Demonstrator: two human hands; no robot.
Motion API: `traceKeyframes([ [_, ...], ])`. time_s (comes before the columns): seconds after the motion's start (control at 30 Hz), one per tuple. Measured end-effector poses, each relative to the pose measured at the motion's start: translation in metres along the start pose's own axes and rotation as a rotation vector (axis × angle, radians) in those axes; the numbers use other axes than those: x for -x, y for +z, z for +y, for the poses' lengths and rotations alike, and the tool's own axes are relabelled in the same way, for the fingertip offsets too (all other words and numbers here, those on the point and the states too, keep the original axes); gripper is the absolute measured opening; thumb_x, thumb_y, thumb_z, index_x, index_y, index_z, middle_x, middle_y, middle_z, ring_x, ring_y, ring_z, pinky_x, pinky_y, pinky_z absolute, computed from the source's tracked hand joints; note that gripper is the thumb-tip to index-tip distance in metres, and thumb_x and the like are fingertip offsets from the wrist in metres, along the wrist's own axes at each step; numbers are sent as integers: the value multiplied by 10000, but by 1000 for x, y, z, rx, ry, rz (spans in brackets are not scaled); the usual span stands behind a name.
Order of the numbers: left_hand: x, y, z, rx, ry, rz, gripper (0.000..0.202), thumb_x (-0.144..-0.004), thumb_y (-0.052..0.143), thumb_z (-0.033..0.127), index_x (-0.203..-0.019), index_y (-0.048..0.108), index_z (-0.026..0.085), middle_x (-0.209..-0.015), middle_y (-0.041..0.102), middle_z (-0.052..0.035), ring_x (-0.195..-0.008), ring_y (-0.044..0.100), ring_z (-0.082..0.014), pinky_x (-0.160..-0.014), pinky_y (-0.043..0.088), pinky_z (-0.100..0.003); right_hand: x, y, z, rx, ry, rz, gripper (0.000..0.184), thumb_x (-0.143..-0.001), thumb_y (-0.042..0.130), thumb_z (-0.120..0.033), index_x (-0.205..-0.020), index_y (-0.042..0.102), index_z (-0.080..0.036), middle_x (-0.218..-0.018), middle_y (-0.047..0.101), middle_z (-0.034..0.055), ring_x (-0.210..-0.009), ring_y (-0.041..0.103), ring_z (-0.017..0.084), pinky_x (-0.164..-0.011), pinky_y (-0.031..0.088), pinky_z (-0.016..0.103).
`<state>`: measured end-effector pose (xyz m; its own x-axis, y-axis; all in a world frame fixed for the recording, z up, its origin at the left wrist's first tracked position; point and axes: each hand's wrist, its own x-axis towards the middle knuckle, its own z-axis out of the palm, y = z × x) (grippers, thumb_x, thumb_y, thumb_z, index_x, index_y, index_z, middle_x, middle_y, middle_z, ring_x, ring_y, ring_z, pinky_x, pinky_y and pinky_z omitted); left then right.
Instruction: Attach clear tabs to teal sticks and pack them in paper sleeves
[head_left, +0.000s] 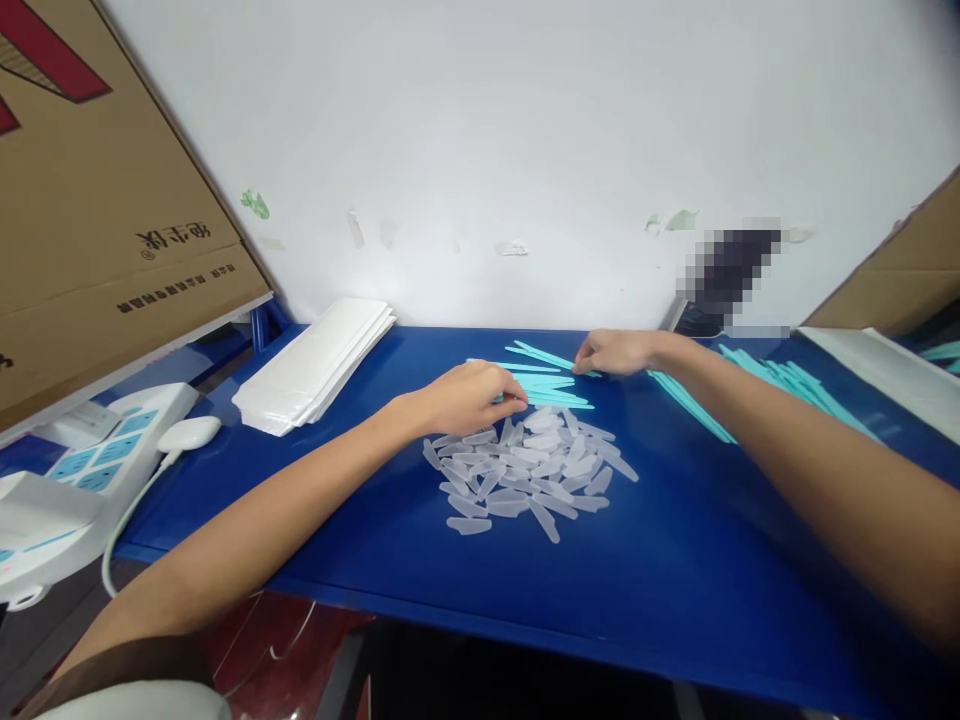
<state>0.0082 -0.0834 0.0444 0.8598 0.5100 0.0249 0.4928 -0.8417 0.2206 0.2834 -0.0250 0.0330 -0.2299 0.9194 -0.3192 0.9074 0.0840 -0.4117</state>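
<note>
Grip of right hand (611, 352) clamped on turquoise sticks (544, 355), left hand (476, 392) unreadable, pale pieces (536, 465) well inside desk (450, 575) front edge.

Here I've got blue tabletop (480, 585) open in front of the translucent heap (529, 455) and right of it, up to the right forearm (787, 430); left, the left forearm (322, 485) bars me; behind, teal sticks (547, 381) and left hand (472, 395)!

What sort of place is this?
Probably a small workshop or packing bench: translucent plastic-looking pieces heaped beside turquoise strips on a blue table, with a large printed cardboard box at the left.
</note>
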Motion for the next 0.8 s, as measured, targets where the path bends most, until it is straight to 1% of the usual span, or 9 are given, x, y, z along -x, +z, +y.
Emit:
traceKeyframes([
  [0.07, -12, -3, 6, -65, -5, -49, 304, -1005, 473, 251, -1125, 747, 193, -1085, 759, -71, -977, 677, -207, -799, 471, -323, 4, -3, -3, 31, -11, -73, 252, -775, 672, -263, -552, 576, -195, -548, 471, -10, -524, 393, 115, -548, 373, 287],
  [0.13, -23, -3, 12, -175, 20, -70, 294, -980, 507, 217, -1152, 745, 197, -1083, 741, -92, -994, 666, -230, -757, 459, -324, 9, -4, -5, 59, -30, -104, 298, -766, 644, -250, -509, 500, -201, -520, 388, -30, -509, 324, 104, -529, 324, 291],
  [0.23, -33, -1, 18, -309, 65, -83, 297, -955, 516, 167, -1116, 763, 199, -1043, 712, -110, -966, 646, -240, -714, 433, -325, 17, -3, -7, 53, -61, -57, 258, -739, 622, -230, -507, 514, -200, -525, 405, -27, -532, 343, 111, -544, 313, 297],
  [0.3, -34, 1, 19, -329, 80, -81, 315, -955, 489, 146, -1070, 777, 206, -992, 696, -104, -911, 632, -225, -694, 418, -324, 22, -1, -8, 29, -73, -9, 219, -725, 615, -221, -521, 540, -199, -531, 432, -22, -547, 367, 118, -555, 317, 300],
  [0.4, -28, 5, 15, -262, 103, -51, 348, -980, 443, 158, -1050, 779, 214, -929, 675, -90, -845, 608, -198, -680, 407, -322, 27, 1, -8, 9, -72, 5, 239, -727, 599, -207, -510, 500, -206, -519, 392, -30, -536, 334, 112, -543, 288, 302],
  [0.5, -21, 9, 9, -134, 102, -29, 359, -1011, 420, 204, -1105, 766, 218, -925, 690, -78, -844, 599, -189, -675, 405, -314, 27, 1, -7, 26, -65, -43, 319, -757, 582, -198, -496, 399, -214, -521, 317, -44, -524, 264, 100, -533, 242, 307],
  [0.57, -17, 11, 4, -51, 94, -23, 358, -1023, 419, 231, -1143, 756, 221, -951, 716, -69, -857, 599, -184, -678, 406, -308, 27, 0, -5, 43, -60, -70, 344, -778, 582, -210, -507, 371, -215, -529, 300, -47, -525, 251, 98, -535, 233, 308],
  [0.7, -12, 12, -1, 43, 88, -8, 324, -1017, 455, 258, -1073, 771, 221, -981, 758, -43, -893, 598, -184, -709, 408, -309, 29, -1, -3, 70, -49, -58, 301, -801, 581, -230, -539, 435, -203, -550, 357, -35, -543, 317, 109, -553, 266, 304],
  [0.8, -11, 9, 0, 67, 89, -7, 344, -1019, 448, 284, -970, 780, 212, -942, 764, -42, -876, 596, -186, -708, 401, -312, 30, 2, -3, 116, -42, 10, 251, -821, 561, -242, -580, 512, -192, -588, 458, -8, -586, 412, 132, -593, 313, 304],
])
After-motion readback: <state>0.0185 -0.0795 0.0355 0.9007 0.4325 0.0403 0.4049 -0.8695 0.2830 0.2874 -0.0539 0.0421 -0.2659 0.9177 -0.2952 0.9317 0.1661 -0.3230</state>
